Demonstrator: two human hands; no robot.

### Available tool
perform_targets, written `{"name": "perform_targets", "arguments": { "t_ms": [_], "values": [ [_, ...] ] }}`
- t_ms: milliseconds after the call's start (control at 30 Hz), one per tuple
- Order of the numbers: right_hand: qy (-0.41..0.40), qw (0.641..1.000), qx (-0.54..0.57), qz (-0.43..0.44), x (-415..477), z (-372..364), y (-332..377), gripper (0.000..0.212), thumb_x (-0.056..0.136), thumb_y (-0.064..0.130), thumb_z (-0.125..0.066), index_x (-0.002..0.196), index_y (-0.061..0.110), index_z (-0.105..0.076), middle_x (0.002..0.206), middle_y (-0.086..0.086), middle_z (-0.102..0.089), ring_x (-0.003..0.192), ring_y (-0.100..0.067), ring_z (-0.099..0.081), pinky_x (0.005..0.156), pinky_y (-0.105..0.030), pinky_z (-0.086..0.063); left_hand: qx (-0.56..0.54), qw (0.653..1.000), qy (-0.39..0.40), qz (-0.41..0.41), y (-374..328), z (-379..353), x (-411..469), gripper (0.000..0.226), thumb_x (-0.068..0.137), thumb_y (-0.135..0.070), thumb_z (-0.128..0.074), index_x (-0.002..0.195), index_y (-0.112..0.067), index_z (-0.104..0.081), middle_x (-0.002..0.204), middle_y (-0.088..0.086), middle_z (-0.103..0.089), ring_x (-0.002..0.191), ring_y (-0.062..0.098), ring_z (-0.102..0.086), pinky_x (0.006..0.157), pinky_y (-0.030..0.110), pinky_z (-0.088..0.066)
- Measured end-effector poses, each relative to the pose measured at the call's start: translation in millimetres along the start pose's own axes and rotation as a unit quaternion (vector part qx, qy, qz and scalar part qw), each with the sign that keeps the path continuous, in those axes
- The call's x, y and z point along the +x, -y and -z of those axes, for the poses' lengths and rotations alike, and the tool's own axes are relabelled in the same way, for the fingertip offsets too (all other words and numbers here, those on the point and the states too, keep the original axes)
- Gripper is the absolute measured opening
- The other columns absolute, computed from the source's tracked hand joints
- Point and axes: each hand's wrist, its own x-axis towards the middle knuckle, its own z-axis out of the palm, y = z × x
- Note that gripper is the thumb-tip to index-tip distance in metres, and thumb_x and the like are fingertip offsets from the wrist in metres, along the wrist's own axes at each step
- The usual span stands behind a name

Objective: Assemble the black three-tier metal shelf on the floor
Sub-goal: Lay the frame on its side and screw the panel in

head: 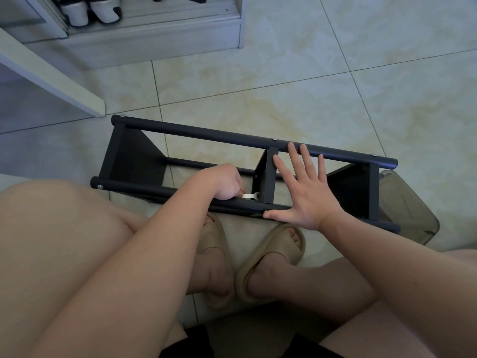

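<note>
On the pale tiled floor (pixel 335 73) the black three-tier metal shelf (pixel 206 136) lies lengthwise left to right before me, my left hand (pixel 224 183) clamped on a small white flat wrench (pixel 251 195) just left of the middle tier panel (pixel 268 177), my right hand (pixel 307 192) splayed flat, bracing the near rail.

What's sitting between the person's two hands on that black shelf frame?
In the head view, the black metal middle shelf panel stands between the left hand and the flat right hand; the small white wrench in the left hand points at it.
</note>
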Motion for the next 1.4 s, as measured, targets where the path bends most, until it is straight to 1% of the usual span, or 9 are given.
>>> {"name": "perform_targets", "arguments": {
  "t_ms": [167,267,467,600,733,833,1133,1233,1400],
  "values": [
    [0.002,1.000,0.001,0.000,0,0,-1,0.122,0.069,0.102,-0.022,0.163,0.028,0.002,0.169,-0.007,0.020,0.154,-0.031,0.023,0.121,-0.063,0.010,-0.045,0.998,-0.042,-0.016,-4,1,2,0.017,0.089,-0.010,-0.062,0.085,-0.016,-0.078,0.080,0.000,-0.066,0.075,0.021,-0.057,0.068,0.024,-0.045],
    [0.003,1.000,-0.001,0.002,1,0,-1,0.122,0.069,0.102,-0.021,0.163,0.027,0.000,0.169,-0.007,0.019,0.154,-0.032,0.023,0.121,-0.063,0.010,-0.091,0.994,-0.056,-0.036,-10,1,4,0.027,0.090,-0.014,-0.063,0.070,-0.032,-0.068,0.081,-0.015,-0.064,0.080,0.006,-0.058,0.067,0.022,-0.041],
    [0.005,1.000,-0.003,0.002,2,1,-2,0.122,0.069,0.101,-0.023,0.163,0.027,0.001,0.168,-0.007,0.020,0.154,-0.031,0.023,0.121,-0.063,0.010,-0.327,0.943,-0.060,-0.031,-17,-8,9,0.013,0.092,-0.023,-0.067,0.079,-0.020,-0.068,0.079,-0.007,-0.072,0.081,0.011,-0.069,0.086,0.035,-0.054],
    [0.005,1.000,0.002,0.001,2,1,-3,0.122,0.069,0.101,-0.026,0.163,0.028,0.002,0.168,-0.007,0.021,0.153,-0.031,0.024,0.121,-0.062,0.011,-0.386,0.915,-0.113,-0.024,-22,-10,13,0.013,0.091,-0.022,-0.071,0.079,-0.022,-0.067,0.068,-0.012,-0.071,0.057,-0.002,-0.066,0.071,0.026,-0.050],
    [0.005,1.000,0.005,-0.001,1,1,-2,0.122,0.069,0.100,-0.030,0.163,0.029,0.002,0.168,-0.006,0.021,0.153,-0.031,0.024,0.121,-0.062,0.011,-0.398,0.902,-0.164,0.001,-20,-11,14,0.010,0.088,-0.022,-0.075,0.079,-0.024,-0.070,0.080,-0.008,-0.071,0.066,0.002,-0.066,0.051,0.015,-0.043],
    [0.005,1.000,0.003,-0.002,0,1,-1,0.122,0.069,0.100,-0.029,0.163,0.029,0.002,0.168,-0.006,0.021,0.153,-0.031,0.024,0.121,-0.063,0.010,-0.417,0.894,-0.167,0.000,-21,-13,15,0.010,0.088,-0.019,-0.075,0.079,-0.022,-0.071,0.076,-0.009,-0.071,0.058,-0.003,-0.065,0.042,0.005,-0.038],
    [0.000,1.000,0.002,0.001,0,0,-1,0.122,0.069,0.100,-0.027,0.163,0.028,0.001,0.169,-0.007,0.019,0.154,-0.032,0.022,0.121,-0.064,0.008,-0.428,0.886,-0.176,0.014,-25,-15,16,0.008,0.090,-0.020,-0.072,0.083,-0.023,-0.071,0.069,-0.009,-0.073,0.064,0.001,-0.067,0.047,0.010,-0.042],
    [0.004,1.000,0.000,0.001,1,0,-1,0.122,0.069,0.101,-0.026,0.163,0.028,0.002,0.168,-0.007,0.020,0.154,-0.032,0.022,0.121,-0.064,0.008,-0.418,0.896,-0.148,0.027,-26,-14,15,0.005,0.093,-0.023,-0.069,0.088,-0.022,-0.069,0.070,-0.009,-0.074,0.066,0.002,-0.069,0.060,0.022,-0.045],
    [0.008,1.000,-0.002,0.001,1,1,-1,0.123,0.069,0.101,-0.023,0.163,0.028,0.002,0.168,-0.007,0.021,0.153,-0.032,0.024,0.121,-0.064,0.009,-0.407,0.906,-0.110,0.041,-25,-12,14,0.007,0.095,-0.025,-0.066,0.087,-0.024,-0.067,0.067,-0.011,-0.074,0.067,0.002,-0.069,0.069,0.026,-0.047]
  ]
}}
